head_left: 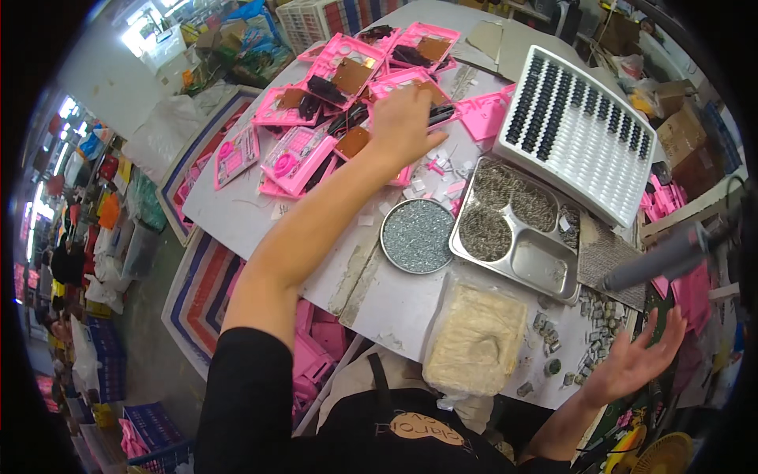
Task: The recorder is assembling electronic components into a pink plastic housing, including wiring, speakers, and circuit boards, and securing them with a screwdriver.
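Note:
My left hand (pixel 404 125) reaches over a pile of pink plastic casings fitted with brown boards and black parts. It is over an open pink casing (pixel 399 80), with the thumb held out to the side. The other fingers bend down out of sight, so whether they grip anything is hidden. My right hand (pixel 636 357) is raised off the table's right side with its fingers spread and nothing in it. Close to it lie many small metal cylinders (pixel 594 338), which look like little motors, and a grey hand tool (pixel 655 262) hangs above.
A round tin (pixel 418 269) of small metal pieces stands beside a steel compartment tray (pixel 521 265) of springs and small hardware. Behind is a white rack (pixel 608 162) with rows of black parts. A wrapped yellowish block (pixel 475 340) lies at the near edge.

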`<state>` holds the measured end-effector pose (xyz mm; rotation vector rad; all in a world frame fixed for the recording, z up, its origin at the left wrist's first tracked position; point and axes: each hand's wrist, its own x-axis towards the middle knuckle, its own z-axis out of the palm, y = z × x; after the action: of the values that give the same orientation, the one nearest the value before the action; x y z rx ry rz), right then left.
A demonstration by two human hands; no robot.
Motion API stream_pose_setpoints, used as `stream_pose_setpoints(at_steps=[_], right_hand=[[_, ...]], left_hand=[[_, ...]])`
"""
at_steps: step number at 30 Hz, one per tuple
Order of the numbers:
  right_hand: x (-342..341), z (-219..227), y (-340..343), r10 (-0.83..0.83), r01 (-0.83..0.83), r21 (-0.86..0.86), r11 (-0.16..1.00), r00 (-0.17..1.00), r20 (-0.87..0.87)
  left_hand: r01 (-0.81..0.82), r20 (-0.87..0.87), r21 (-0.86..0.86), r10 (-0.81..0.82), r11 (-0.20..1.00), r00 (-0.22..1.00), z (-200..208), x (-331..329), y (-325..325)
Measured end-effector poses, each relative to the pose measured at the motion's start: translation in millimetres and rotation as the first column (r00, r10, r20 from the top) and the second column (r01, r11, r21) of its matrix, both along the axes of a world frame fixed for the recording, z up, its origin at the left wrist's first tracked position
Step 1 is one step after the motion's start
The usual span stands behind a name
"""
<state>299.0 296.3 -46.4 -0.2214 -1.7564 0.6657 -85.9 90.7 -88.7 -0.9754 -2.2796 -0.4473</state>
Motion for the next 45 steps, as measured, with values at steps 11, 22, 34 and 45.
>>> stream_pose_setpoints(at_steps=[11,22,34,45], right_hand=[[-12.4,-51.3,-26.2,0.455,-0.448,-0.126,0.885,0.778,0.432],[-41.1,-74.1,-88.7,0.764,-0.697,-0.69,0.195,0.549,-0.339],[11.9,-97.3,-16.2,0.335,-0.131,-0.31,0.942,0.443,0.832],[-4.1,-92.6,-6.8,0.23,-0.194,-0.198,0.961,0.162,0.959]], left_hand=[[0.181,0.431,0.087,-0.201,0.98,0.88,139.4,42.8,34.3],[0.347,0.63,0.637,-0.724,0.688,0.28,101.6,265.8,-17.0],[0.732,0.572,0.089,-0.637,0.675,0.518,-64.9,299.3,-70.8],[0.831,0.654,-0.044,-0.612,0.555,0.444,-51.8,277.8,-74.4]])
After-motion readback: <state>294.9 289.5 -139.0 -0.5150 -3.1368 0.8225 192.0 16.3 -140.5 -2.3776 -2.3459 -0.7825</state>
